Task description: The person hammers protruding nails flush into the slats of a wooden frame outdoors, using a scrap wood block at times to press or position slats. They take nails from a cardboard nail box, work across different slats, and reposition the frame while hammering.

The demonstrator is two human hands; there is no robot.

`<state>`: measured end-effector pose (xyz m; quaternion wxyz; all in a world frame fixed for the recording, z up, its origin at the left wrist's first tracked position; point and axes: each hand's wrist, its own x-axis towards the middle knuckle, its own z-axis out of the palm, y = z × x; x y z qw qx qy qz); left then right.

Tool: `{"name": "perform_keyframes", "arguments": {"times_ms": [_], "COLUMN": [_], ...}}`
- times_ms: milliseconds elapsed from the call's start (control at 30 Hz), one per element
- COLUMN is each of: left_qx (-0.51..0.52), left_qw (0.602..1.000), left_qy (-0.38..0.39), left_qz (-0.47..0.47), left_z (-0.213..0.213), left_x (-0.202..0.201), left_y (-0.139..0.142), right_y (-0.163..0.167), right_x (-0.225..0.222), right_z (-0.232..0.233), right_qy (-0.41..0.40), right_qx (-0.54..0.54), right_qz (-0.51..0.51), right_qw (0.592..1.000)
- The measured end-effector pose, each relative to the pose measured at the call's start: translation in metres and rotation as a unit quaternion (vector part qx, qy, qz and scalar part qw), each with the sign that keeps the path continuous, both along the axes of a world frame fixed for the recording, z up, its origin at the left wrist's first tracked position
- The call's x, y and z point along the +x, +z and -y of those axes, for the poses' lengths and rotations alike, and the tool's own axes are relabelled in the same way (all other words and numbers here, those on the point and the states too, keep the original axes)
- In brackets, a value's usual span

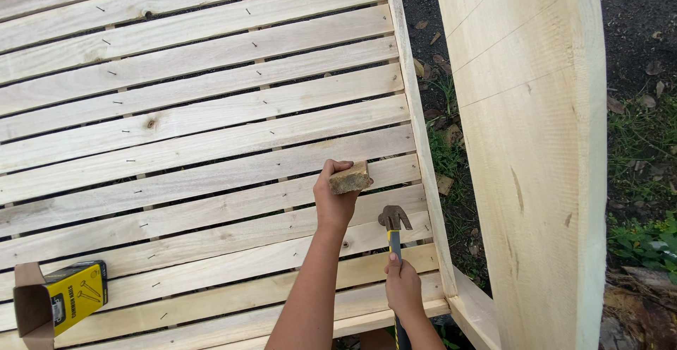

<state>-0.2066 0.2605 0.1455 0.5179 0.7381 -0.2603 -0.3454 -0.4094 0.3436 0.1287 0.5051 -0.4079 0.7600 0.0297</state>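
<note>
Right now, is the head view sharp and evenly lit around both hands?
Head view: soft, even daylight with no glare; the left hand on the wood block and the right hand gripping the hammer look sharp; only faint shadows lie between the slats.

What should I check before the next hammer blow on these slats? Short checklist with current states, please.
1. Left hand grips the small wood block against the slat: ok.
2. Right hand wrapped firmly on the claw hammer handle: ok.
3. Hammer head apart from left fingers: ok.
4. Nail set under the hammer head: cannot tell.
5. Box of nails within reach, lying open on the slats: ok.
6. Slat spacing even near the side rail: ok.
</note>
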Motion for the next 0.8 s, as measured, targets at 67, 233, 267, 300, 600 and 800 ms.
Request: {"name": "perform_keyframes", "arguments": {"times_ms": [67,233,267,300,600,800], "left_qx": [-0.015,-0.076,-0.074,-0.072,-0.061,-0.065], "left_qw": [1.0,0.996,0.996,0.996,0.989,0.985], "left_qy": [0.006,0.005,0.005,0.006,-0.019,-0.036], "left_qz": [0.004,0.046,0.045,0.045,0.134,0.155], "left_z": [-0.006,-0.021,-0.024,-0.026,-0.034,-0.039], "left_x": [-0.005,-0.018,-0.021,-0.022,-0.027,-0.028], "left_y": [-0.002,-0.007,-0.008,-0.008,-0.005,-0.004], "right_y": [0.0,0.0,0.0,0.0,-0.004,-0.007], "right_x": [-0.001,-0.002,-0.002,-0.002,-0.004,-0.005], "right_z": [-0.001,-0.002,-0.003,-0.003,-0.004,-0.006], "right_qy": [-0.008,0.008,0.0,-0.007,0.025,0.039], "right_qx": [0.006,-0.028,-0.016,-0.004,-0.016,-0.021], "right_qz": [0.005,0.006,0.007,0.008,-0.004,-0.007], "right_qw": [1.0,1.0,1.0,1.0,1.0,0.999]}}
